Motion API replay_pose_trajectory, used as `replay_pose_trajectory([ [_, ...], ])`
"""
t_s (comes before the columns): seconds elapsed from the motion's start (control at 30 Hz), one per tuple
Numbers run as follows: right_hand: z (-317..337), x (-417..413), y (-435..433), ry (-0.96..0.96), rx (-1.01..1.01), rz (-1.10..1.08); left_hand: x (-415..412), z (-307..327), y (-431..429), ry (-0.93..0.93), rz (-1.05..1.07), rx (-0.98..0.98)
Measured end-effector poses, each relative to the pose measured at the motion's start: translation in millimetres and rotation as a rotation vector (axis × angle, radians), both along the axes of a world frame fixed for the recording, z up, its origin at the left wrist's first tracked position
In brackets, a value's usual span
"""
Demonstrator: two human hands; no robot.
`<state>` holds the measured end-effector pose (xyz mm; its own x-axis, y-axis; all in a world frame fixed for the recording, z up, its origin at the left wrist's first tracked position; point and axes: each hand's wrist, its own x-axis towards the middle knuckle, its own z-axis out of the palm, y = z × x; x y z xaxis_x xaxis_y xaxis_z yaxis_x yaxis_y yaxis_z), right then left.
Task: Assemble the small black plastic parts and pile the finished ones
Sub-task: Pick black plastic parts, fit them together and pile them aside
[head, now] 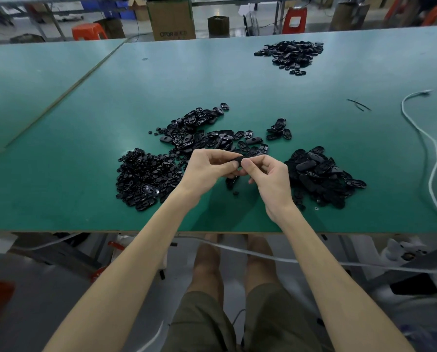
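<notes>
View: head camera, looking down over the work surface.
Table (105,102): green-topped, filling the upper and middle of the frame, its near edge running across just below centre.
Left hand (208,167): hovering at centre frame above the table, fingers curled, thumb and fingertips pinching the left end of the black part (238,160).
Right hand (269,177): meeting the left hand from right of centre, thumb and forefinger pinching the right end of the same part, the other fingers curling inward.
Black part: being held clear of the table between the two hands at centre frame (mostly covered by fingers, so its exact form cannot be told).
Left pile (146,176): small black pieces lying at centre left, just beside the left wrist.
Centre pile (204,133): oval black shells spreading just above the hands.
Small cluster (279,129): a few ovals sitting to the upper right of the hands, apart from the centre pile.
Right pile (319,174): larger oval pieces heaping at centre right, just beside the right hand.
Far pile (291,53): lying at upper right, well apart from the others.
Finished pieces: cannot tell which heap is holding them.
White cable (426,148): snaking down the right side of the table.
Cardboard box (171,19): standing beyond the table, top centre.
Red stool (89,31): standing beyond the table, upper left.
</notes>
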<state>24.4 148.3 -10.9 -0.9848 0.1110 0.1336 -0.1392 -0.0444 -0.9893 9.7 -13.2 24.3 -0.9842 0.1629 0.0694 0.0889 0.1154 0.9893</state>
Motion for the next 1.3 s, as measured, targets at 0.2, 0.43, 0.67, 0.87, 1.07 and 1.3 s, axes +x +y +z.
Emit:
replay_pose_trajectory([
  [0.2, -1.3, -1.0, 0.8, -0.004, 0.016, 0.003, 1.8, -1.6, -1.7, -0.02, -0.001, 0.021],
  [0.43, -1.1, -0.9, 0.0, -0.003, -0.019, 0.01, 2.6, 1.8, 4.4, -0.031, 0.048, -0.006],
  [0.67, -0.4, -0.4, 0.3, 0.001, -0.022, 0.012, 2.5, 3.6, 7.9, -0.018, 0.075, -0.045],
  [0.87, 1.4, -0.4, 1.8, -0.012, -0.017, -0.004, 2.6, 2.0, 12.2, 0.066, 0.109, -0.147],
  [1.07, 2.1, 1.1, 2.9, -0.02, -0.018, -0.011, 1.5, -1.9, 12.8, 0.096, 0.109, -0.157],
  [1.3, 3.7, 2.5, 3.1, -0.013, -0.01, -0.007, -0.9, -4.4, 8.6, 0.087, 0.082, -0.13],
])
